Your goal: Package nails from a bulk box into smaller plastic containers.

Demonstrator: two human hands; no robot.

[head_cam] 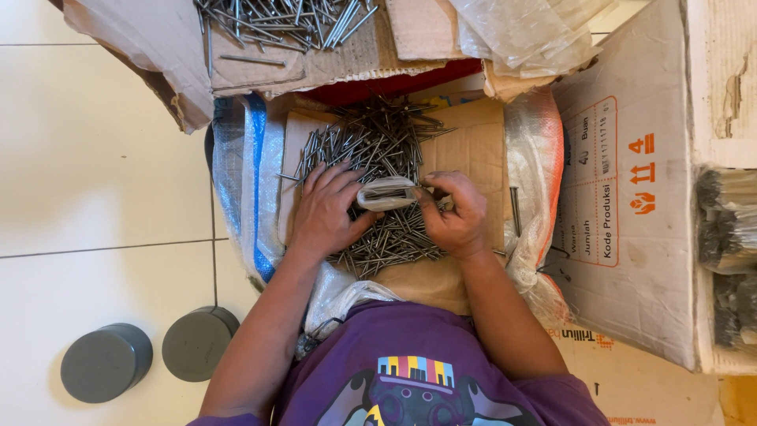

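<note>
At the centre of the frame, a small clear plastic bag packed with nails [385, 193] is held between both hands above a heap of loose grey steel nails [378, 170] spread on a brown cardboard sheet [473, 146]. The left hand [325, 213] is curled around the bag's left end, fingers spread over it. The bag's right end is pinched by the right hand [453, 214]. Two grey cylindrical plastic caps [150, 356] are seen on the white tiled floor [95, 158] at lower left.

One head camera, looking straight down, close in.
Nail pile [378, 181] at centre; wearer's chest at six o'clock.
</note>
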